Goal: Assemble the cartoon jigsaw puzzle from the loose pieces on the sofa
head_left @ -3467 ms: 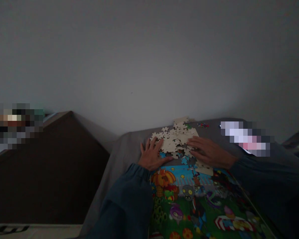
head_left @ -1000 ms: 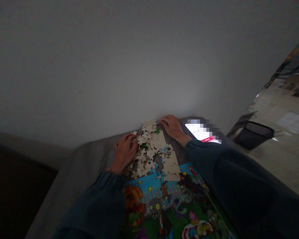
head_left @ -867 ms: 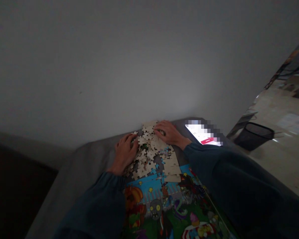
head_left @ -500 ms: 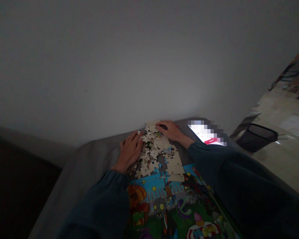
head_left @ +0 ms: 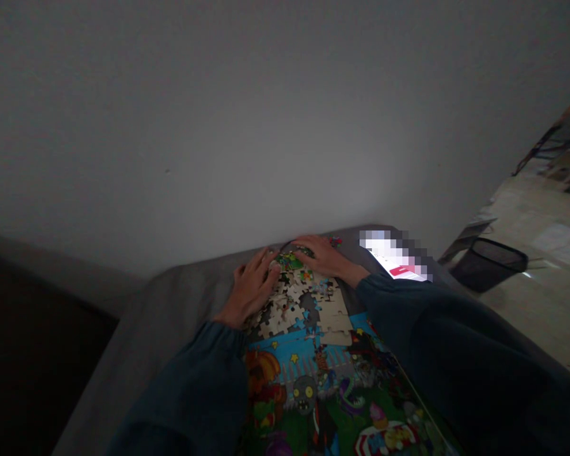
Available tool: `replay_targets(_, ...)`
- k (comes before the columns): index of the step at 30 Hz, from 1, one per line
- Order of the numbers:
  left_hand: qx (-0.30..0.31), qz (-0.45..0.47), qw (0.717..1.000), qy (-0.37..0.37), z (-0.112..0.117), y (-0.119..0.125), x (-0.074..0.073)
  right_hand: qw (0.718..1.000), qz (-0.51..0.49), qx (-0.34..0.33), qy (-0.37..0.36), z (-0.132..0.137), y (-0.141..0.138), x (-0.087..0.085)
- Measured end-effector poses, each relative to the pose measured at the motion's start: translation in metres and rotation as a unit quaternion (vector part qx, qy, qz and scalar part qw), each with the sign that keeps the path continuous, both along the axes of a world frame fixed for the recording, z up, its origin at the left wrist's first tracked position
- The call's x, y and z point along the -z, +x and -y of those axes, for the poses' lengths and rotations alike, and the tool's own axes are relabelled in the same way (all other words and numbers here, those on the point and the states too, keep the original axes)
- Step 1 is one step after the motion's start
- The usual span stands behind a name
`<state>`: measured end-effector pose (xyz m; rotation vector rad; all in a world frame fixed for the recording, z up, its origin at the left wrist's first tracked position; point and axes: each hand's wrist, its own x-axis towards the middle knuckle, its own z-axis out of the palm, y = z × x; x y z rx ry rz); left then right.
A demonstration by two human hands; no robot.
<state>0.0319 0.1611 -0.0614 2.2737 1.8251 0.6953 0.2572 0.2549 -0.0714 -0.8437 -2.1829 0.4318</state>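
Note:
A cluster of jigsaw puzzle pieces (head_left: pixel 285 313) lies on the grey cloth, mostly with plain backs up. At its far end a joined puzzle section (head_left: pixel 292 261) shows its green picture side. My left hand (head_left: pixel 254 285) has its fingers and thumb at the left edge of this section, closed on it. From the right, my right hand (head_left: pixel 323 256) curls around the section's other edge. A strip of joined pieces (head_left: pixel 335 310), back up, runs along the right of the cluster. Nearest me is a colourful cartoon puzzle picture (head_left: pixel 308 386) with a grey-headed zombie.
A lit phone (head_left: pixel 394 256), partly pixelated, lies right of my hands. A small red and blue item (head_left: pixel 335 241) sits beyond my right hand. The pale wall (head_left: pixel 247 126) rises behind the grey cloth surface (head_left: pixel 171 304). A dark mesh bin (head_left: pixel 489 263) stands on the floor at right.
The joined section at the far end has turned from its plain back to its green picture side. My right hand has shifted slightly, and my left hand has moved slightly inward.

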Motion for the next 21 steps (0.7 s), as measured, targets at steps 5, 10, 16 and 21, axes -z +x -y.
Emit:
replay_targets(5,0.016,-0.019,1.0,0.001,0.0,0.003,-0.001,0.997,0.016,-0.071,-0.023,0.007,-0.003,-0.002)
replay_targets(10,0.02,-0.001,1.0,0.015,0.001,0.003,-0.013,0.994,-0.018,-0.077,-0.081,0.009,-0.001,-0.013)
replay_targets(16,-0.012,0.033,0.999,0.022,-0.001,-0.017,-0.04,0.983,-0.041,-0.095,-0.152,0.009,0.006,-0.033)
replay_targets(21,0.023,0.009,1.0,-0.019,0.002,-0.02,-0.048,0.987,0.041,-0.083,-0.131,0.017,0.006,-0.036)
